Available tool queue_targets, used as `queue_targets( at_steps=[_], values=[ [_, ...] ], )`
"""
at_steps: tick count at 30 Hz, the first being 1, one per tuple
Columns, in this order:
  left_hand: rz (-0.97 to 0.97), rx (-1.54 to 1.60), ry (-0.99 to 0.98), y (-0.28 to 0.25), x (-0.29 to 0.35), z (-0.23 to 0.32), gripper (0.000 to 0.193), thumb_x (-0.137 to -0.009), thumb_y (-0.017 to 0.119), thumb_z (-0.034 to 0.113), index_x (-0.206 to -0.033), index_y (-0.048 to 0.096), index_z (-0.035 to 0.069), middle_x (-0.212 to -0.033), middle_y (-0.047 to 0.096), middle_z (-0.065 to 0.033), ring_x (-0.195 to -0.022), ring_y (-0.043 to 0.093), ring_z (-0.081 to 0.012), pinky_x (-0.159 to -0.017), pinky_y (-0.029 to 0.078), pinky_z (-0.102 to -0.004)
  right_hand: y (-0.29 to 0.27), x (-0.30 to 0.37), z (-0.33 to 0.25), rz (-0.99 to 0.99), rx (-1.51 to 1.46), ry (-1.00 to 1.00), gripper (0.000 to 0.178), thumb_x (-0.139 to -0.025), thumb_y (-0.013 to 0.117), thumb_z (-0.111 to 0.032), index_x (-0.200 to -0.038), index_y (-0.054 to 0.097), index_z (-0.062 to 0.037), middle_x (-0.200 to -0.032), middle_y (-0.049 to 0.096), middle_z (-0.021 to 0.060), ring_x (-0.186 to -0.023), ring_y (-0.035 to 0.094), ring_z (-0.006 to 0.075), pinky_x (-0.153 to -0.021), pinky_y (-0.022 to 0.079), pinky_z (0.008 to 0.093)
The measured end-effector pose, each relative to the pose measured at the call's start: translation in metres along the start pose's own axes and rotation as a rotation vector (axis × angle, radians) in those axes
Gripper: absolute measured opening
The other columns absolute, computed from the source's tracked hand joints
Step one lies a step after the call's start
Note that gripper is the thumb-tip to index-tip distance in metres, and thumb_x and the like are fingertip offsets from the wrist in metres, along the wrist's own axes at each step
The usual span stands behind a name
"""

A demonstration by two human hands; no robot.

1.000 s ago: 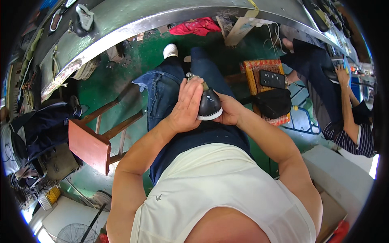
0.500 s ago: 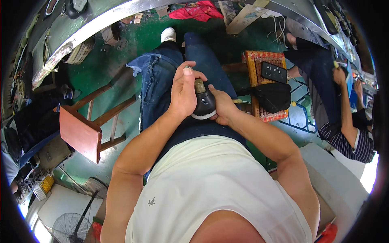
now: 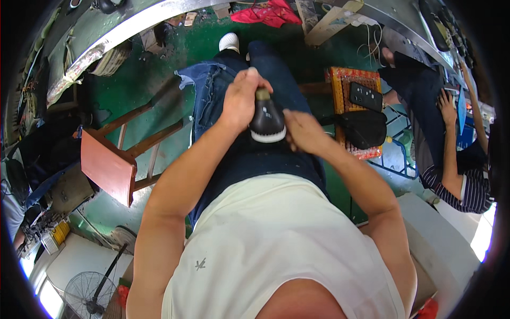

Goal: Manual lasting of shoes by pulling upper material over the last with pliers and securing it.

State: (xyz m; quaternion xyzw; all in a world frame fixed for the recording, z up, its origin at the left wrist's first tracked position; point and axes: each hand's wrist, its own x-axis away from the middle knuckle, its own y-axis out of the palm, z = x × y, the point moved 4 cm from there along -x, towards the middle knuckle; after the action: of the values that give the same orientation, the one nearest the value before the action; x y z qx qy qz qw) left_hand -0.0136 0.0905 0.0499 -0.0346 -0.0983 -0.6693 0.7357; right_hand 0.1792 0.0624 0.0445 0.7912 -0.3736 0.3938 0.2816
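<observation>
A dark shoe (image 3: 267, 117) lies over my lap, its rounded toe toward me. White stitching or trim runs along the toe edge, and an olive-brown part shows at its far end. My left hand (image 3: 244, 98) is closed around the far left side of the shoe, thumb uppermost. Close by the right side of the toe is my right hand (image 3: 306, 132), smeared by motion with its fingers seemingly curled. Whether it holds anything is hidden by the blur. Under the shoe are my dark blue trousers (image 3: 279, 77), with a frayed denim cloth (image 3: 204, 87) over the left thigh.
At my right a beaded seat (image 3: 340, 85) bears a black phone (image 3: 365, 97) and a black pouch (image 3: 364, 129). A wooden stool (image 3: 109, 165) stands left. A metal-edged bench (image 3: 159, 17) curves ahead. Another person (image 3: 451, 117) works at far right; a fan (image 3: 90, 295) stands behind left.
My right hand has drawn slightly away from the shoe's side and is now blurred. My left hand has shifted its hold, and the white toe edge shows more fully.
</observation>
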Motion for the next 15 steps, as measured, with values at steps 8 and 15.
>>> queue_targets(
  at_steps=[8,15],
  values=[
    [0.033,0.344,-0.312,0.004,-0.036,0.009,0.052,-0.105,0.046,0.053,-0.099,0.065,0.005,-0.089,0.064,-0.0054,-0.081,0.062,-0.0157,-0.078,0.053,-0.0314,0.009,0.030,-0.101,0.075,0.963,-1.134,0.092,-0.078,0.082,-0.019,-0.154,0.031,-0.0073,-0.157,0.031,0.0177,-0.138,0.044,0.0386,-0.108,0.046,0.0403],
    [-0.297,-0.159,0.334,-0.009,-0.035,0.020,0.086,-0.092,0.065,0.018,-0.162,0.014,0.011,-0.158,0.032,-0.0178,-0.145,0.036,-0.0304,-0.118,0.031,-0.0415,-0.028,-0.013,-0.148,0.156,0.733,-1.034,0.082,-0.087,0.077,-0.023,-0.156,0.033,-0.0114,-0.142,0.055,0.0236,-0.128,0.057,0.0403,-0.104,0.047,0.0430]
  ],
)
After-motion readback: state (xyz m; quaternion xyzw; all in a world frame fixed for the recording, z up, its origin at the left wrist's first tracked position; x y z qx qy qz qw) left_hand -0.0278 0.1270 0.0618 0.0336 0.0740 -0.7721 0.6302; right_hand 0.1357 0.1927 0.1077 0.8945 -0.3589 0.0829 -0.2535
